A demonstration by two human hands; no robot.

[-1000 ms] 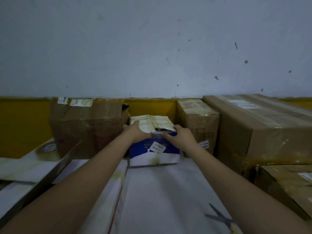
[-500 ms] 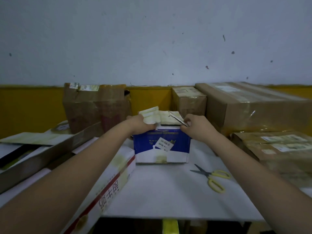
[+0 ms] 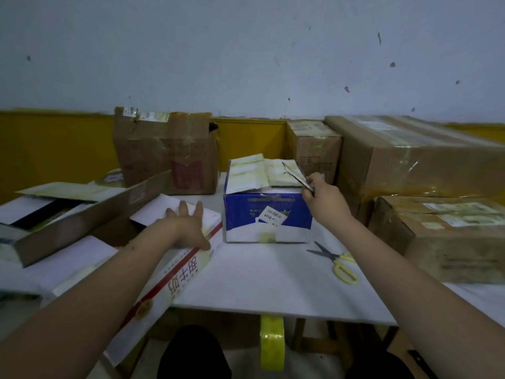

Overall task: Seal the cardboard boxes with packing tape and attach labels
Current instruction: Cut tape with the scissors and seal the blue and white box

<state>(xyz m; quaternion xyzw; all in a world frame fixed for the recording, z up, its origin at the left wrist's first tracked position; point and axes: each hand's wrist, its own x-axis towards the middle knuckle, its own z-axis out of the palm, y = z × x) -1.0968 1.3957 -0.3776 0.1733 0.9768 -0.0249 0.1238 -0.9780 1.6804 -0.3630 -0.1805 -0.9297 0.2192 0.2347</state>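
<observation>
Both hands were on top of the blue-and-white box [image 3: 266,214] half a second ago; now the left hand [image 3: 188,225] has dropped away to about nine o'clock of it and rests, fingers spread and straight, on the white carton with the red stripe [image 3: 175,272], while the right hand [image 3: 325,198] stays at the box's top right corner, its fingers pinching the loose flap [image 3: 293,173] there. That flap is lifted and tilts up toward eleven o'clock from the fingers, and the box's long axis runs nine to three across the white surface [image 3: 273,283]. The top is not yet closed – the right hand is plainly the nearer one to press the flap down. A roll of yellow tape [image 3: 272,343] sits at six o'clock, below the surface's near edge, so it lies well apart from both hands; the scissors [image 3: 338,262] lie at about five o'clock of the box.
</observation>
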